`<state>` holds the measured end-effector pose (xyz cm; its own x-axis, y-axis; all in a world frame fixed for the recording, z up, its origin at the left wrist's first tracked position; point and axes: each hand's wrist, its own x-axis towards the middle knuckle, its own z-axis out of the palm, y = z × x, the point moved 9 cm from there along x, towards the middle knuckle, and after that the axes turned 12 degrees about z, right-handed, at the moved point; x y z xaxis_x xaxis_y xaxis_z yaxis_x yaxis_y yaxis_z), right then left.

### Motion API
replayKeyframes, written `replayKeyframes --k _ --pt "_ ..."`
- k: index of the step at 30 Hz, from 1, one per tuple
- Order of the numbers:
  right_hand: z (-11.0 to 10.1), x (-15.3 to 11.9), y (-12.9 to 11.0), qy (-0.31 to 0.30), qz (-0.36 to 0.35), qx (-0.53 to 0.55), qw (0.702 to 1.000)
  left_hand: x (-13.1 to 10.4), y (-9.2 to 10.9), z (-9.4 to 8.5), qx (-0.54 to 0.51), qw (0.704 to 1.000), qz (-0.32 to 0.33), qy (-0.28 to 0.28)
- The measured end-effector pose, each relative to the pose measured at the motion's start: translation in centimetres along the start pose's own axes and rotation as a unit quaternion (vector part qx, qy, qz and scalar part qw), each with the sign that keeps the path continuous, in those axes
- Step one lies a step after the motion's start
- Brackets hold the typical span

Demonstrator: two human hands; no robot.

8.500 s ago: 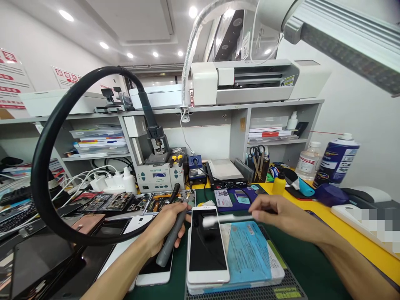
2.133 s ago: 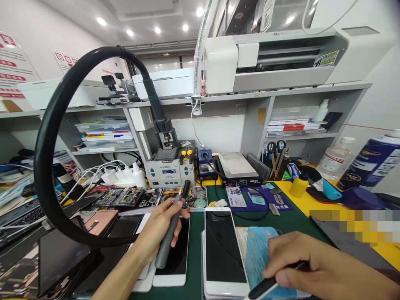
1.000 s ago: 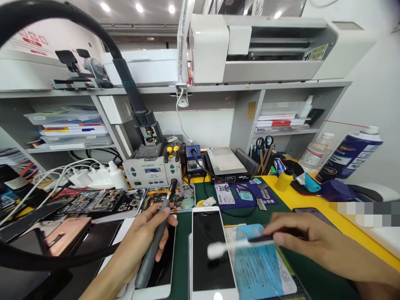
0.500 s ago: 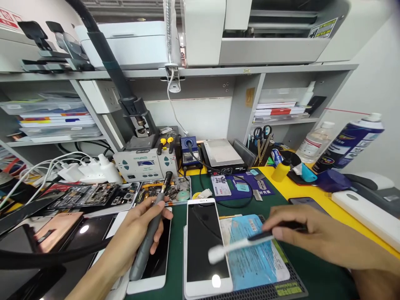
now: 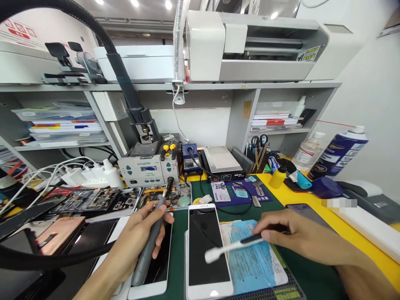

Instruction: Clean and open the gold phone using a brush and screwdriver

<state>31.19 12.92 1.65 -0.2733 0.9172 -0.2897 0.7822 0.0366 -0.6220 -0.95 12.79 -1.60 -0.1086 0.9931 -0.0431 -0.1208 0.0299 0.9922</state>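
My left hand [image 5: 146,233] is wrapped round a grey hot-air handpiece [image 5: 146,254], its metal nozzle pointing up and away. Beneath it lies a white phone with a dark screen [image 5: 159,271]. Between my fingers and thumb, my right hand [image 5: 290,233] pinches the black handle of a white-headed brush [image 5: 215,253]. The brush head is over the screen of a white-framed phone [image 5: 204,237] in the middle; whether it touches the glass I cannot tell. A blue packet [image 5: 250,266] lies right of that phone, partly under my right hand.
Opened phone parts [image 5: 90,200] and several phones lie at the left. Behind stand a grey station [image 5: 143,168] and a flat heating plate [image 5: 223,160]. A yellow bottle [image 5: 277,177] and spray can [image 5: 339,152] are at the right. A thick black hose crosses the lower left.
The view has tilted up, showing more of the shelf top. The brush head has shifted slightly left over the middle phone. Both hands keep their grips.
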Motion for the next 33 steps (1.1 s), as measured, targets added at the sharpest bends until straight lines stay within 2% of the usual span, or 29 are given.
replayKeyframes --k 3,4,5,6,9,10,11,12,15,17,18,21,22,23,27,28,31,33 --pt "-2.9 0.3 1.3 0.163 0.051 0.017 0.985 0.0 0.0 0.1 -0.002 1.0 0.0 -0.005" --pt "-3.6 0.2 1.5 0.197 0.056 0.024 0.979 0.0 -0.1 0.1 -0.004 1.0 -0.001 -0.006" --pt "-3.8 0.2 1.5 0.199 0.051 0.034 0.978 0.0 -0.1 0.1 -0.006 1.0 -0.002 -0.005" --pt "-3.3 0.2 1.0 0.168 0.033 0.041 0.984 0.0 0.0 0.2 -0.008 1.0 -0.001 -0.004" --pt "0.1 -0.1 -1.4 0.01 -0.034 0.044 0.998 -0.1 0.2 0.3 -0.012 1.0 0.01 -0.005" --pt "1.2 -0.2 -2.2 -0.025 -0.048 0.035 0.998 -0.1 0.3 0.4 -0.015 1.0 0.014 -0.008" --pt "1.9 -0.1 -2.7 -0.031 -0.053 0.024 0.998 -0.2 0.3 0.4 -0.017 1.0 0.018 -0.01" --pt "1.9 0.2 -3.1 -0.002 -0.05 0.015 0.999 -0.2 0.4 0.4 -0.02 1.0 0.02 -0.012" --pt "0.5 0.9 -3.4 0.152 -0.031 0.009 0.988 -0.3 0.3 0.4 -0.023 0.999 0.02 -0.016" --pt "-0.2 0.9 -3.5 0.206 -0.027 0.01 0.978 -0.2 0.2 0.4 -0.025 0.999 0.022 -0.02" --pt "0.0 0.9 -3.7 0.19 -0.029 0.009 0.981 -0.1 0.1 0.4 -0.025 0.999 0.023 -0.022" --pt "2.2 0.8 -4.5 0.055 -0.043 -0.011 0.998 0.1 0.2 0.5 -0.025 0.999 0.032 -0.033" --pt "2.7 0.8 -4.6 0.027 -0.045 -0.02 0.998 0.1 0.2 0.6 -0.025 0.998 0.034 -0.038" --pt "2.7 0.9 -4.7 0.03 -0.046 -0.024 0.998 0.1 0.3 0.6 -0.024 0.998 0.036 -0.042" --pt "-0.3 1.6 -4.4 0.181 -0.039 0.01 0.983 0.2 0.4 0.5 -0.015 0.998 0.04 -0.046" --pt "-0.5 1.7 -4.4 0.183 -0.037 0.018 0.982 0.3 0.4 0.4 -0.012 0.998 0.042 -0.044" --pt "1.0 1.9 -4.7 0.08 -0.038 0.019 0.996 0.4 0.5 0.1 -0.004 0.998 0.049 -0.039" --pt "1.9 1.8 -4.9 0.054 -0.036 -0.003 0.998 0.6 0.4 0.1 0.0 0.998 0.051 -0.039"
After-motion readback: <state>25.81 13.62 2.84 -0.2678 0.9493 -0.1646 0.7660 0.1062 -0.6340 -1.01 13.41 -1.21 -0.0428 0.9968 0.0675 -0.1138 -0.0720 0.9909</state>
